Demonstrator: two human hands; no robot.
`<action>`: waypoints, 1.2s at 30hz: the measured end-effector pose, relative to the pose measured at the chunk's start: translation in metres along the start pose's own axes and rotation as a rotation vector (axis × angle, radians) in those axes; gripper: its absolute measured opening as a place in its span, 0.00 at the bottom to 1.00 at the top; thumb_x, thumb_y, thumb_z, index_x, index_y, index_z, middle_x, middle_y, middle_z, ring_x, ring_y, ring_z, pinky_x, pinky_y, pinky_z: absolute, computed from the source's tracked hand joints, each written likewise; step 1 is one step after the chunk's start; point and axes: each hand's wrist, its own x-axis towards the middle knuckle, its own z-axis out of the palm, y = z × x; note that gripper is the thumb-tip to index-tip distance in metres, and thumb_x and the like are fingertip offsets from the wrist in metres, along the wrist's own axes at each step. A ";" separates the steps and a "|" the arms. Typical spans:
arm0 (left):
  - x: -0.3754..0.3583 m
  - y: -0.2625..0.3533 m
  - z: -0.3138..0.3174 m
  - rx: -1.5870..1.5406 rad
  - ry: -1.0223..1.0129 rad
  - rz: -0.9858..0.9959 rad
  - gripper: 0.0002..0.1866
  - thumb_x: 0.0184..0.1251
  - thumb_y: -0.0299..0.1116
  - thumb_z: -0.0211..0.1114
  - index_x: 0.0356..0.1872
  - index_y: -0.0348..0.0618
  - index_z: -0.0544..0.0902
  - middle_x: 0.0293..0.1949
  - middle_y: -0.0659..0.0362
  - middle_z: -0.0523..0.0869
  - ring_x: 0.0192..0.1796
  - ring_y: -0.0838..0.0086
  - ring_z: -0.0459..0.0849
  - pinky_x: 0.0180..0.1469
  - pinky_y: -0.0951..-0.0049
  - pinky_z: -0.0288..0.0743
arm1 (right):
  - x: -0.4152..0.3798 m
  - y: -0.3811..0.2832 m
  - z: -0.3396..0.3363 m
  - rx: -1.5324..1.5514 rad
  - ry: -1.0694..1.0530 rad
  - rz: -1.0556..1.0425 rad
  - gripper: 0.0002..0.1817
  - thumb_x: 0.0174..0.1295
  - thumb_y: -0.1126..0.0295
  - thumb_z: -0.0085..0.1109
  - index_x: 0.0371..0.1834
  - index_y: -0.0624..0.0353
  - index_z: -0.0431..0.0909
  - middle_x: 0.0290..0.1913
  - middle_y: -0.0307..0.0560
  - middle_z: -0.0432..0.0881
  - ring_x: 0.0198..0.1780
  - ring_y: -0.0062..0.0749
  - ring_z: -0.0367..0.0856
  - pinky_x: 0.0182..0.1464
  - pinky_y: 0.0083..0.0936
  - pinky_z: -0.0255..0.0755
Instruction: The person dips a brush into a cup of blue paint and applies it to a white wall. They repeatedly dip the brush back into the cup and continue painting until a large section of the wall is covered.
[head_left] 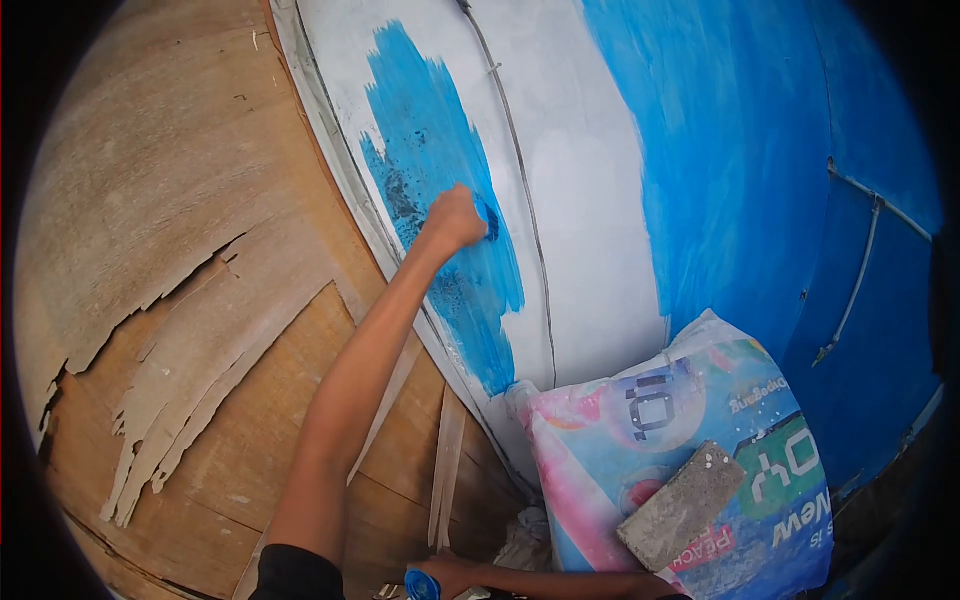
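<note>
My left hand (455, 218) is raised against the wall, its fingers closed round a brush (489, 218) whose bluish bristles show at the hand's right side. The brush is at a blue painted patch (420, 110) with dark specks, on a white wall strip (580, 180). Low in the view, my right hand (450, 574) is closed on a small blue container (421, 584), partly cut off by the bottom edge. The right forearm reaches in from the right, below a printed sack.
Peeling, torn plywood (200, 330) covers the left side. A thin cable (522, 165) runs down the white strip. Solid blue wall (730, 150) with conduit (856, 280) stands at right. A grey block (683, 507) lies on the printed sack (600, 480) at lower right.
</note>
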 end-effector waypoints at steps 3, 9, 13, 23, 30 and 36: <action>0.042 0.011 -0.067 0.018 0.339 0.067 0.25 0.50 0.28 0.66 0.49 0.22 0.76 0.44 0.32 0.84 0.50 0.43 0.84 0.53 0.56 0.79 | 0.000 -0.017 -0.009 -0.094 -0.023 0.039 0.40 0.28 0.41 0.81 0.44 0.52 0.79 0.41 0.54 0.84 0.46 0.51 0.81 0.48 0.49 0.72; 0.065 0.017 -0.125 -0.030 0.544 0.144 0.10 0.51 0.25 0.62 0.32 0.27 0.83 0.32 0.35 0.85 0.39 0.42 0.85 0.43 0.54 0.81 | -0.002 -0.044 -0.023 -0.145 -0.128 0.268 0.47 0.25 0.54 0.82 0.57 0.52 0.72 0.42 0.50 0.84 0.48 0.51 0.83 0.50 0.52 0.66; 0.027 0.007 -0.050 -0.018 0.519 0.195 0.16 0.53 0.16 0.56 0.44 0.20 0.80 0.31 0.32 0.83 0.38 0.38 0.84 0.43 0.47 0.78 | -0.002 -0.029 -0.012 -0.127 -0.069 0.193 0.49 0.24 0.54 0.83 0.57 0.52 0.72 0.43 0.51 0.84 0.50 0.51 0.83 0.51 0.52 0.67; -0.162 -0.014 0.184 -0.075 -0.297 -0.110 0.18 0.57 0.17 0.55 0.50 0.25 0.79 0.42 0.31 0.82 0.48 0.40 0.83 0.49 0.48 0.79 | 0.001 -0.029 -0.010 -0.175 -0.133 0.231 0.54 0.23 0.54 0.83 0.62 0.55 0.69 0.47 0.52 0.82 0.53 0.51 0.80 0.54 0.53 0.66; -0.137 -0.055 0.170 -0.129 -0.263 -0.126 0.14 0.51 0.20 0.60 0.41 0.26 0.80 0.43 0.32 0.83 0.49 0.40 0.83 0.53 0.50 0.78 | -0.002 -0.048 -0.033 -0.215 -0.158 0.168 0.36 0.32 0.45 0.80 0.45 0.52 0.79 0.43 0.54 0.84 0.47 0.51 0.81 0.48 0.47 0.72; -0.071 -0.042 0.029 -0.119 0.203 -0.021 0.27 0.57 0.20 0.58 0.61 0.19 0.71 0.35 0.32 0.84 0.43 0.42 0.85 0.49 0.53 0.78 | -0.003 -0.042 -0.019 -0.167 -0.100 0.241 0.50 0.25 0.54 0.83 0.59 0.54 0.70 0.46 0.52 0.83 0.52 0.52 0.81 0.54 0.52 0.62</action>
